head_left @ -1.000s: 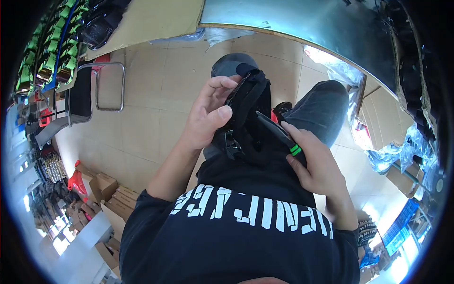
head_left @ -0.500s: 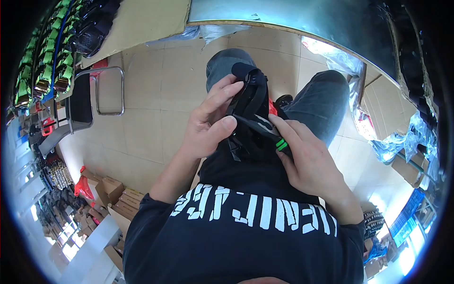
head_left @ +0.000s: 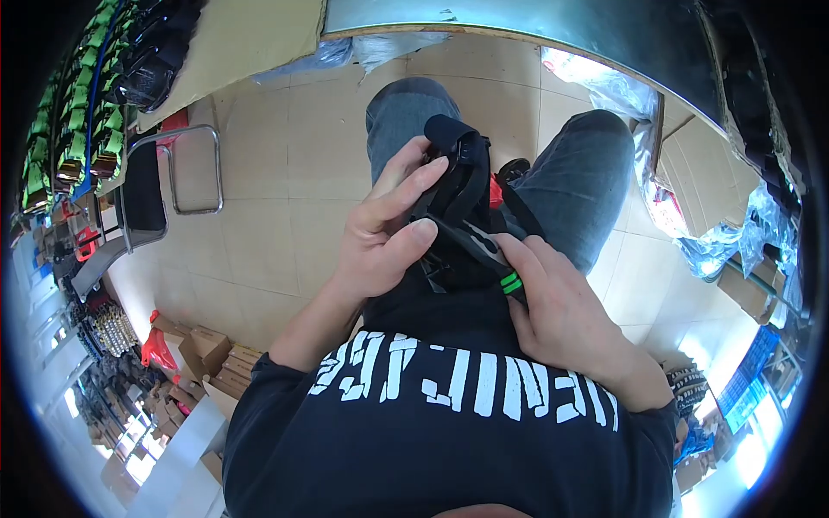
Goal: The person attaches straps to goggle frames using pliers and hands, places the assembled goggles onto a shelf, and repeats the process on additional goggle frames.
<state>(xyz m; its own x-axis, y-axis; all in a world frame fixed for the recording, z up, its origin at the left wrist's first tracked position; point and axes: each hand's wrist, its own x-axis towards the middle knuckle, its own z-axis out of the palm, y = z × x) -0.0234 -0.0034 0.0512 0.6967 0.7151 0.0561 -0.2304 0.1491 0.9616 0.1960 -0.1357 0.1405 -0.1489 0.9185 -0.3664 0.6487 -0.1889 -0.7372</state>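
Between my hands, over my lap, is a black strapped item (head_left: 465, 194) that looks like goggles; its exact form is partly hidden by my fingers. My left hand (head_left: 384, 224) grips its left side, the thumb pressing near the middle and the fingers behind the upper part. My right hand (head_left: 561, 298) is closed on the lower right end of a wide black strap (head_left: 471, 242) with a pale print. Bright green stripes (head_left: 511, 283) show on that strap beside my right thumb and fingers. A loose narrow black strap (head_left: 522, 211) hangs toward my right knee.
A table (head_left: 518, 22) with a shiny top stands ahead. At the upper left are several goggles with green straps (head_left: 78, 112) and a black chair (head_left: 142, 194). Cardboard boxes (head_left: 207, 345) and a red bag (head_left: 157, 345) lie left; plastic wrapping (head_left: 751, 233) hangs right.
The view has shifted slightly. The item's upper end has tilted a little, and the strap with green stripes sits lower and steeper. Both hands keep their hold.
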